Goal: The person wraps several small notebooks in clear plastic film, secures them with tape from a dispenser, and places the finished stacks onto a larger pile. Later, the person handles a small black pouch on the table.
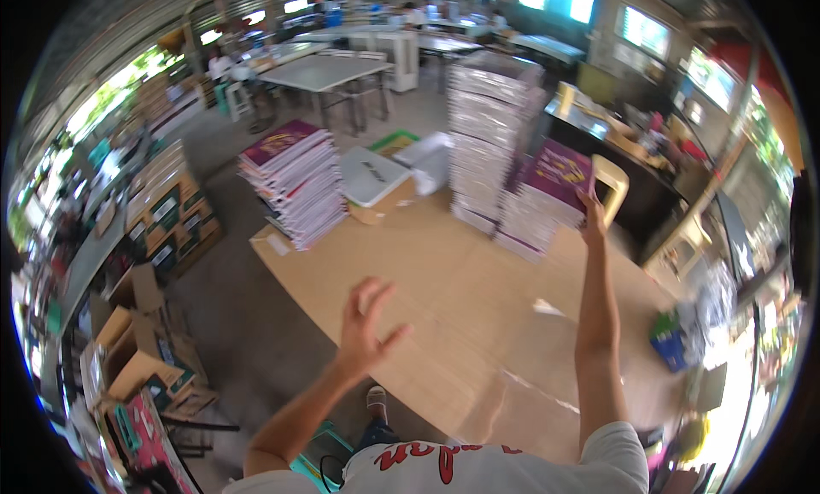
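Note:
My left hand [367, 325] hovers over the near left edge of the cardboard-brown tabletop [427, 298], fingers spread and nothing in it. Reaching far forward, my right hand [591, 218] has its fingers closed on the right edge of a purple-covered book [559, 171] at the top of a stack [525, 225]. How many books it grips is hidden. Directly left of that stack rises a taller pile of plastic-wrapped bundles [487, 127]. Another stack of books [295, 191], slightly uneven and topped with a purple cover, stands at the table's far left corner.
A grey-white lidded box [373, 178] lies behind the table's far edge. Cartons, one with open flaps [137, 357], stand on the floor at left. A cream plastic chair [611, 187] is beyond the right stack. Clear plastic bags [709, 323] lie at right.

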Demonstrator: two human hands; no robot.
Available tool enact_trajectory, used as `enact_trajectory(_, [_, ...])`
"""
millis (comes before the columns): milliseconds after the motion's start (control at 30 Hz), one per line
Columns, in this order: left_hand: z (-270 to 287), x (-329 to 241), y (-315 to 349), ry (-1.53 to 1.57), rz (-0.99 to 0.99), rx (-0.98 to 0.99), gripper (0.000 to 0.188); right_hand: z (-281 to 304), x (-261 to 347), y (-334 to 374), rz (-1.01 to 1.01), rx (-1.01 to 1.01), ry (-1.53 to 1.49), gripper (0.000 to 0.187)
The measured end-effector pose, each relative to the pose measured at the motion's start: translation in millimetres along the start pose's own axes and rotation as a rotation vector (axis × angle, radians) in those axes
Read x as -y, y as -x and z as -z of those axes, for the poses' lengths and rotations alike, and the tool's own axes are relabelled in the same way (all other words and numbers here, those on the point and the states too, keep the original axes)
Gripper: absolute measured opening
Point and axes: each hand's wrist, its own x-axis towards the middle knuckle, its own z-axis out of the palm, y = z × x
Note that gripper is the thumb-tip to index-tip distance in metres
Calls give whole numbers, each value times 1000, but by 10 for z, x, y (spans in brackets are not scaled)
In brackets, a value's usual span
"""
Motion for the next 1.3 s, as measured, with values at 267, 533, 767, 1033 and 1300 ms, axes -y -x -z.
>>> enact_trajectory(267, [2554,3848,-1214,38,627,-749,54,-1803,-1014,-33,411,-719,724,55])
enact_trajectory(533, [2784,4645,-2786,-138,982,374,89,-6610,-1251,199,-901,212,-148,101])
enact_trajectory(767, [2631,4434,-3126,-37,939,773,65,-7057,-1869,-462,-968,250,-264,73])
enact_trajectory(1033, [2460,4566,-3064,-90,677,933,67,-7080,-1643,-253,-932,332,-122,51])
enact_trajectory(1300, [2558,4564,-2694,604,1032,533,39,-7140,-1575,-153,-870,231,-303,37])
